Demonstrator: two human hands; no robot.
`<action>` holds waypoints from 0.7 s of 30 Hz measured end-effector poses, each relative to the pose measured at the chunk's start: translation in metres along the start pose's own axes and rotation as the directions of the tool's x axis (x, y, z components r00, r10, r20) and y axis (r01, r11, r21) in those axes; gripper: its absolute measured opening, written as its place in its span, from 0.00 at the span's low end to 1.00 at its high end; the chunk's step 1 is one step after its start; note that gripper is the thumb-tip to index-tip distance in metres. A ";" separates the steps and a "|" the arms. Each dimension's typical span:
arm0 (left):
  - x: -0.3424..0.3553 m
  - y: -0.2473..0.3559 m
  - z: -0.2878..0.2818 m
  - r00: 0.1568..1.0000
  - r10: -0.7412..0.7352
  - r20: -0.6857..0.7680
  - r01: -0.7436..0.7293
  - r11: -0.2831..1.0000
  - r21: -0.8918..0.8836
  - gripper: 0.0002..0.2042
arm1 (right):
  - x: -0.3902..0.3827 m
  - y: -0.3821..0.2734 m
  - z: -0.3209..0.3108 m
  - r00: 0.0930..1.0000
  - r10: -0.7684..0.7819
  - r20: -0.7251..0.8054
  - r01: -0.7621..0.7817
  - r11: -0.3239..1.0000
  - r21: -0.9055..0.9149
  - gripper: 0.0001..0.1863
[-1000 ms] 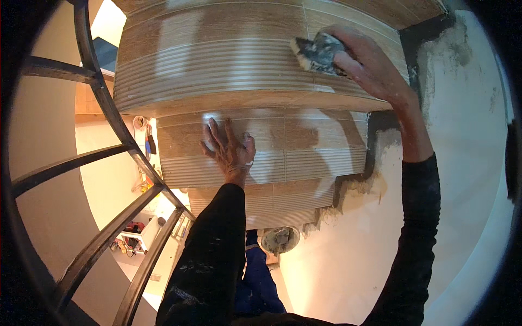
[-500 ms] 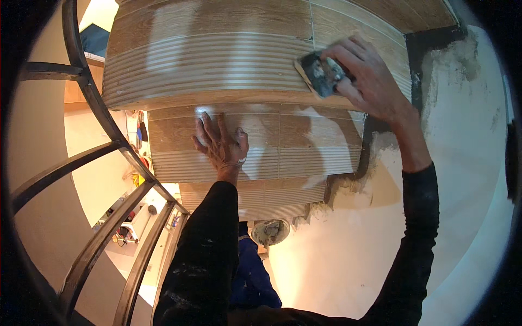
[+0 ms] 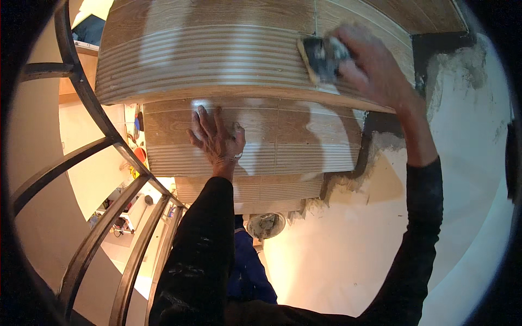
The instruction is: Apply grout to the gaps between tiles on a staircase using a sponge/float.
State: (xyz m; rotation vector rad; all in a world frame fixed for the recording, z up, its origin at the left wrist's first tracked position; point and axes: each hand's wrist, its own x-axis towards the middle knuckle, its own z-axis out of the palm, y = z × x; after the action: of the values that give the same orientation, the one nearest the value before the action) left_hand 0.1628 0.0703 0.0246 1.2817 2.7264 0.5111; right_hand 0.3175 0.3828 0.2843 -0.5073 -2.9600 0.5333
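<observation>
My right hand (image 3: 371,68), partly smeared by motion, is wrapped round the handle of a sponge float (image 3: 324,61), a dark block with a pale edge. The float lies against the ribbed front strip of the upper wood-look tiled step (image 3: 217,57), near a tile joint. My left hand (image 3: 218,142) rests flat on the tiled step below (image 3: 174,130), fingers spread, holding nothing. A pale smear marks its wrist.
A dark metal railing (image 3: 89,100) curves along the left, with a lit room beyond it. Wall plaster (image 3: 462,119) with rough grey patches borders the steps at right. Lower down, a bucket (image 3: 266,224) with grey material stands beside my blue-trousered leg (image 3: 247,271).
My right hand and the float have moved slightly up and right along the ribbed strip. My left hand stays flat in place, while the whole view shifts a little.
</observation>
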 end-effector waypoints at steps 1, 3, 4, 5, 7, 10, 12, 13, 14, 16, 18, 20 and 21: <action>0.000 -0.005 -0.003 1.000 -0.005 -0.002 0.005 1.000 0.013 0.38 | -0.011 -0.018 -0.001 0.994 0.058 0.091 -0.059 0.998 0.012 0.20; -0.001 -0.010 -0.002 1.000 -0.008 0.017 0.007 0.998 0.055 0.39 | -0.028 -0.046 -0.001 0.975 0.113 0.191 -0.123 0.992 0.040 0.18; -0.002 -0.014 -0.003 1.000 -0.013 0.018 0.012 0.998 0.061 0.39 | -0.031 -0.049 0.001 0.975 0.108 0.193 -0.119 0.992 0.047 0.18; -0.002 -0.011 -0.003 1.000 -0.014 0.023 0.013 0.999 0.048 0.38 | -0.036 -0.049 -0.003 0.982 0.071 0.176 -0.081 0.995 0.051 0.18; 0.000 -0.010 -0.003 0.999 -0.021 0.027 0.020 0.999 0.038 0.38 | -0.039 -0.040 -0.010 0.994 0.039 0.100 -0.044 0.998 0.047 0.20; 0.001 0.004 0.001 1.000 0.006 -0.019 -0.005 1.000 0.013 0.39 | -0.013 -0.007 -0.016 0.982 -0.155 -0.109 0.152 0.988 -0.035 0.22; 0.000 0.000 -0.001 1.000 0.003 -0.009 -0.003 1.000 0.019 0.38 | 0.009 -0.008 0.000 0.983 -0.168 -0.074 0.166 0.985 -0.042 0.22; -0.002 -0.001 -0.002 1.000 0.002 -0.001 -0.002 1.000 0.024 0.38 | 0.013 -0.009 0.008 0.975 -0.217 -0.056 0.209 0.971 -0.111 0.22; -0.003 -0.001 0.001 1.000 -0.004 0.003 0.004 1.000 0.021 0.38 | 0.013 -0.009 0.013 0.965 -0.259 -0.028 0.250 0.950 -0.185 0.22; 0.001 -0.007 -0.004 1.000 -0.012 -0.011 0.012 0.999 0.037 0.38 | -0.009 -0.007 0.008 0.979 -0.203 -0.011 0.199 0.968 -0.154 0.22; 0.000 -0.006 -0.002 1.000 -0.021 0.007 0.020 0.999 0.026 0.38 | -0.036 -0.001 -0.012 0.990 -0.137 0.020 0.139 0.980 -0.144 0.21; -0.003 -0.009 -0.001 1.000 -0.016 0.001 0.016 1.000 0.026 0.38 | -0.051 0.002 -0.027 0.992 0.044 0.121 -0.037 0.998 -0.058 0.19; -0.003 -0.009 -0.001 1.000 -0.012 -0.004 0.012 1.000 0.026 0.38 | -0.050 0.003 -0.027 0.992 0.044 0.122 -0.036 0.998 -0.060 0.19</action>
State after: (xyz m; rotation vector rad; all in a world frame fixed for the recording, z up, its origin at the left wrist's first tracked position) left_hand 0.1580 0.0620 0.0218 1.2706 2.7513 0.4796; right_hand 0.3698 0.3774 0.3066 -0.5601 -3.0966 0.5016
